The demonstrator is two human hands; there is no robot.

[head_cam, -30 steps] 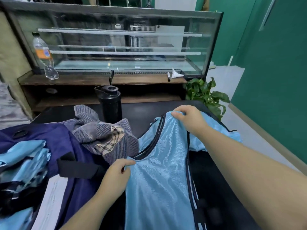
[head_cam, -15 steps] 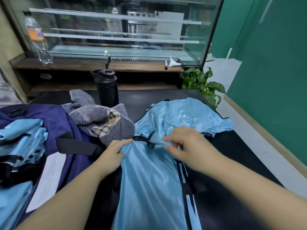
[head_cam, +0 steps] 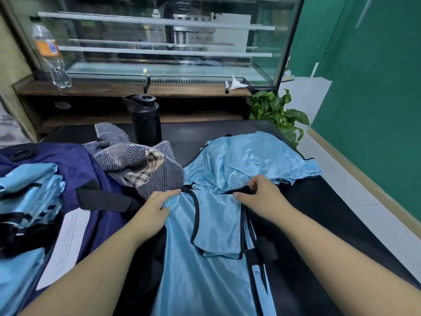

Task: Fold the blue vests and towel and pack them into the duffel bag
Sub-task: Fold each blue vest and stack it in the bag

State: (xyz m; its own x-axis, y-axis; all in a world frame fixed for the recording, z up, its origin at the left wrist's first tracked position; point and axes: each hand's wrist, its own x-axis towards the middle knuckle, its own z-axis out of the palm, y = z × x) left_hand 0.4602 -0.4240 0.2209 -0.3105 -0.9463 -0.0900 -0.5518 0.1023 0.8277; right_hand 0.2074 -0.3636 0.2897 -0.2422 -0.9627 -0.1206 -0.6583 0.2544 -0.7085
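Note:
A light blue vest (head_cam: 205, 265) with black trim lies lengthwise on the black table, its shoulder strap folded back toward me. My left hand (head_cam: 152, 210) pinches the vest's left top corner. My right hand (head_cam: 262, 197) grips the fabric at the fold on the right. Another blue vest (head_cam: 250, 160) lies crumpled just beyond. A grey striped towel (head_cam: 139, 165) is heaped to the left of it. The navy duffel bag (head_cam: 75, 165) sits open at the left, with folded blue vests (head_cam: 29, 197) inside.
A black bottle (head_cam: 145, 119) stands behind the towel. A white paper label (head_cam: 66, 242) lies on the bag's edge. A glass display case (head_cam: 159, 42) with a plastic bottle (head_cam: 49, 53) backs the table. A green plant (head_cam: 278, 112) and the table's right edge (head_cam: 364, 231) are at the right.
My right hand carried the vest's far shoulder strap toward me and laid it folded over the body. My left hand stayed on the left top corner.

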